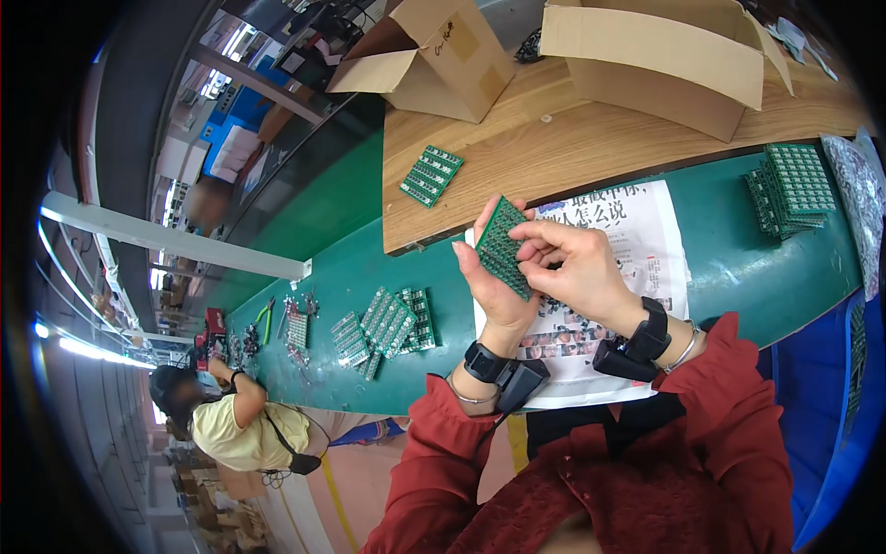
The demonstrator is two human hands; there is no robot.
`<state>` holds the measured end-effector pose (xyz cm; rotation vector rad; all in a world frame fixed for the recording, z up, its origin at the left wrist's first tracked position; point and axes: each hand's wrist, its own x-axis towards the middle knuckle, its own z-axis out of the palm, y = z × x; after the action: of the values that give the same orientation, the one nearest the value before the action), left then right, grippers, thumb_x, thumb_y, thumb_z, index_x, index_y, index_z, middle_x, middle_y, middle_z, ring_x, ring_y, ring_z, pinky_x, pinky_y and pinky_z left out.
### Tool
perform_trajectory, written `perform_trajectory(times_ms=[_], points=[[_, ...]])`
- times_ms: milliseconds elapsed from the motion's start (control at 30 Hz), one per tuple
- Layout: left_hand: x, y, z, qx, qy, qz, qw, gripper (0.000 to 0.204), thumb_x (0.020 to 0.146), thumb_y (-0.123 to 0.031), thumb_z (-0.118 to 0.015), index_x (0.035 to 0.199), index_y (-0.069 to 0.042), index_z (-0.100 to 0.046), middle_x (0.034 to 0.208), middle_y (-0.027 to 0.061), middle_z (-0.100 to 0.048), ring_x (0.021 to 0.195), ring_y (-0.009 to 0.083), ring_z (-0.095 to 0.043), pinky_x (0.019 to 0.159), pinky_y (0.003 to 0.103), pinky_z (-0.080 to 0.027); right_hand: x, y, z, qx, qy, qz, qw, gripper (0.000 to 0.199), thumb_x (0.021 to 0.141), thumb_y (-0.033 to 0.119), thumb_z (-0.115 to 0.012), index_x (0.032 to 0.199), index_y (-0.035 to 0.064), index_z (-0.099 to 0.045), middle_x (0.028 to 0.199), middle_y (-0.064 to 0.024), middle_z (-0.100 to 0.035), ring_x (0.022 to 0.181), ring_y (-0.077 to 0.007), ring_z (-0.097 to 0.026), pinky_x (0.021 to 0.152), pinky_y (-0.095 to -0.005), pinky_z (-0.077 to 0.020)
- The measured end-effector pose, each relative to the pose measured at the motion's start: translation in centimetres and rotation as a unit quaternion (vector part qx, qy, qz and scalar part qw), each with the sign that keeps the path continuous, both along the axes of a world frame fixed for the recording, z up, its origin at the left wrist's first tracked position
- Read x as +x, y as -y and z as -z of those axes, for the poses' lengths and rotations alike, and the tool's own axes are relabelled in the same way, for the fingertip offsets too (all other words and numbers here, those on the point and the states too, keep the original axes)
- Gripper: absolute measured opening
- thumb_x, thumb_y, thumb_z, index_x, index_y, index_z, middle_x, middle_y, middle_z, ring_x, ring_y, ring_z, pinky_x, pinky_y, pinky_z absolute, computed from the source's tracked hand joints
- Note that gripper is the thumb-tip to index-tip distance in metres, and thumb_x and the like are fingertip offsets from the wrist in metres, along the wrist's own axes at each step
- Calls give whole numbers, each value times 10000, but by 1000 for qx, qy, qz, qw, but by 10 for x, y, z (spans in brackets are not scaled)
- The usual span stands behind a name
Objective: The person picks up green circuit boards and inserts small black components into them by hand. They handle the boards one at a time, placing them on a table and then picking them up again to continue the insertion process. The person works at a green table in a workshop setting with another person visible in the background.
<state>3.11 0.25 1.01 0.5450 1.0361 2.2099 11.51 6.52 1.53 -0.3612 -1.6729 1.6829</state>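
Circuit board panel (501,245), green, oblong (densely patterned), gripped by left hand (501,300), right hand (574,263) against it, hold unclear

The board (499,242) is green, patterned with close rows of small pale and dark specks. The sleeves (738,434) are deep red; the wristbands (652,325) look solid black to me, and the bangles (681,349) shine silver. The newspaper (663,245) is white with bold black print and small multicoloured pictures, while the tabletop (748,286) is plain teal green. I see warm brown wood (489,189) with darker grain, a tan box (646,60), a blue bin (812,406) and a silvery bag (854,198). The co-worker's shirt (249,439) is pale yellow, the cap (170,386) black
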Motion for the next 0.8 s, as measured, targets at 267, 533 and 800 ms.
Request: perform_trajectory(times_ms=[267,533,800], points=[[1,-1,0,5,-11,14,1000,843,845,-715,-327,1313,-16,-391,1199,170,-516,1082,286,-519,962,416,-408,4,-3,-7,13,49,-1,999,309,726,-31,-617,1032,-3,-647,796,-73,-658,715,-97,-637,680,-222,-530],[-8,1,-1,8,0,-38,999,824,853,-707,-320,1302,-21,-405,1202,166,-518,1094,291,-509,963,415,-406,2,-6,-4,-12,-23,49,998,373,710,-29,-618,1079,20,-642,749,-60,-644,647,-93,-615,638,-222,-529],[-6,-1,3,11,-8,-26,1000,808,864,-696,-307,1277,-13,-429,1186,161,-529,1075,287,-515,949,412,-416,1,-1,-1,31,19,29,999,300,728,-12,-617,1025,13,-650,731,-55,-654,640,-76,-614,609,-214,-517]])
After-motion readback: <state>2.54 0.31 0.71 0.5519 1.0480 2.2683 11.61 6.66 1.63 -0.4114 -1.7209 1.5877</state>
